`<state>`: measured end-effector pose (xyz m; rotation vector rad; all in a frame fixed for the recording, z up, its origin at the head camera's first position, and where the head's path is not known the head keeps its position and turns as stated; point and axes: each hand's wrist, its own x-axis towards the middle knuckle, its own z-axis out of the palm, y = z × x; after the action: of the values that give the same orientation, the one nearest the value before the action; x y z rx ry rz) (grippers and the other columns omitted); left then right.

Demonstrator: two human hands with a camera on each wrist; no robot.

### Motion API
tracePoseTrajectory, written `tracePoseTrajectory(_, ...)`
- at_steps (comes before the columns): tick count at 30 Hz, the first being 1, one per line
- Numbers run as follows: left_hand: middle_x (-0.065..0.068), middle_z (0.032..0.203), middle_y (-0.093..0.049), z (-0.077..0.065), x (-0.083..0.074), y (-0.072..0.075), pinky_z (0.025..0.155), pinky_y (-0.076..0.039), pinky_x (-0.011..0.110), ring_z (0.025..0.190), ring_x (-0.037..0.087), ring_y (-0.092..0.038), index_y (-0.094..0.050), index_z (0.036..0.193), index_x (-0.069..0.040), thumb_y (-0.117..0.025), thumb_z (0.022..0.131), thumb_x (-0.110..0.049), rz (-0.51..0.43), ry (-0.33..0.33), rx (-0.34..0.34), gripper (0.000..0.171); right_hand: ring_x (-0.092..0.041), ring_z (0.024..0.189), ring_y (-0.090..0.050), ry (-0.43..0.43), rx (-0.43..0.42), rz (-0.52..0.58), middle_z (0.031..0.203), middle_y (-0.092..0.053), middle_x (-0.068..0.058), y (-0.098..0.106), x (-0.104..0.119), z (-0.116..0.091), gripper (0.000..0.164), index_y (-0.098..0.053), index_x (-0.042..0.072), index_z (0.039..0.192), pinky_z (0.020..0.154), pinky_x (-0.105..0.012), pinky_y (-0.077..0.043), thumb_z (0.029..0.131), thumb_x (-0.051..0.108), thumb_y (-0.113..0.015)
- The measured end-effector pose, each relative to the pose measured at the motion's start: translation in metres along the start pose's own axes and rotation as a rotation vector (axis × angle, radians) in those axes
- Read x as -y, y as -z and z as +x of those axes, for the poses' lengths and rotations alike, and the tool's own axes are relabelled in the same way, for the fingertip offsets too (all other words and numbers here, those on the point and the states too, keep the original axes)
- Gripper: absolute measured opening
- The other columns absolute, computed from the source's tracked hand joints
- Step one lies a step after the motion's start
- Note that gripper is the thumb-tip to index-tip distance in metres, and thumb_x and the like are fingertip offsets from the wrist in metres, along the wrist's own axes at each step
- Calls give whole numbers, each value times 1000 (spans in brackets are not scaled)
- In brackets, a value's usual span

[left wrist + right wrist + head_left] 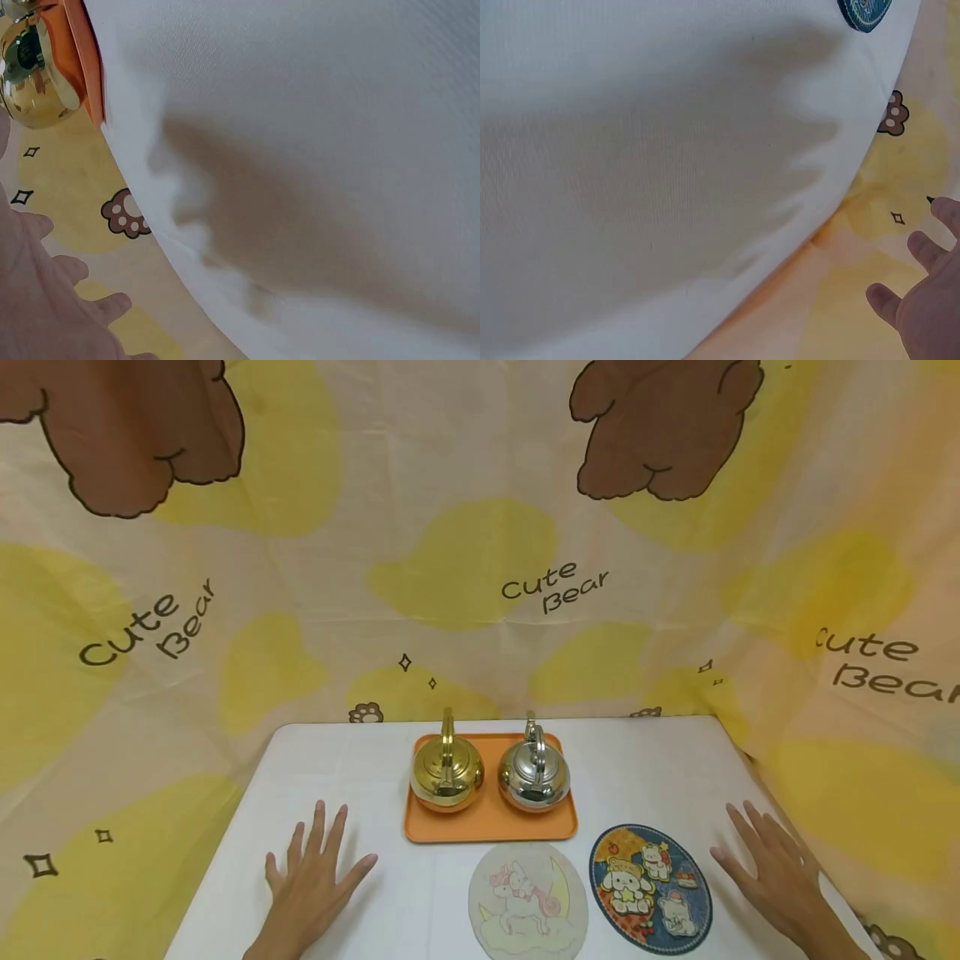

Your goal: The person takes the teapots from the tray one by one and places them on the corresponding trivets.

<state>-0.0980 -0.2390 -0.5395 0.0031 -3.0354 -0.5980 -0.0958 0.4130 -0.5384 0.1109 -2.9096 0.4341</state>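
Note:
Side by side on an orange tray (491,831) stand two round teapots, a gold teapot (447,777) on the left and a silver teapot (534,777) on the right. My left hand (311,877), fingers spread and holding nothing, hovers over the table left of the tray. In the left wrist view, part of the hand (52,300) shows at the lower left, with its shadow on the cloth. At the right side, my right hand (776,872) is spread and holds nothing, nearest the blue oval mat (678,893) with cartoon animals.
A pale round mat (528,902) with a unicorn picture lies in front of the tray, left of the blue mat. The white table (360,760) backs onto a yellow and cream curtain (450,568) printed with bears, which also hangs along both sides.

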Motion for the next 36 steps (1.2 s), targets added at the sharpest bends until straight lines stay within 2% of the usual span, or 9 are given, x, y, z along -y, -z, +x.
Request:
tracePoseTrajectory(14,21,178,-8,10,-9,-6,106,-8,91,153,59,-18,-22,170,-17,-54,100,-72,-28,3,19,95,-55,157,-18,-12,3,-7,169,-27,-31,-2,-1,-2,82,-22,15,170,107,-85,-16,106,47,-59)
tracePoseTrajectory(30,19,178,-2,28,-17,-21,109,-5,91,153,59,-22,-12,172,-16,-57,98,-73,-73,25,120,104,-58,152,-24,-38,27,-29,167,-29,-33,-1,0,-6,82,-24,11,169,106,-86,-17,106,50,-59)
tracePoseTrajectory(36,20,178,-2,36,-24,-24,109,-3,91,154,57,-25,-9,172,-15,-58,96,-74,-86,17,150,108,-57,153,-23,-26,6,-29,167,-30,-32,-2,0,-8,80,-25,12,169,107,-84,-18,106,49,-59)
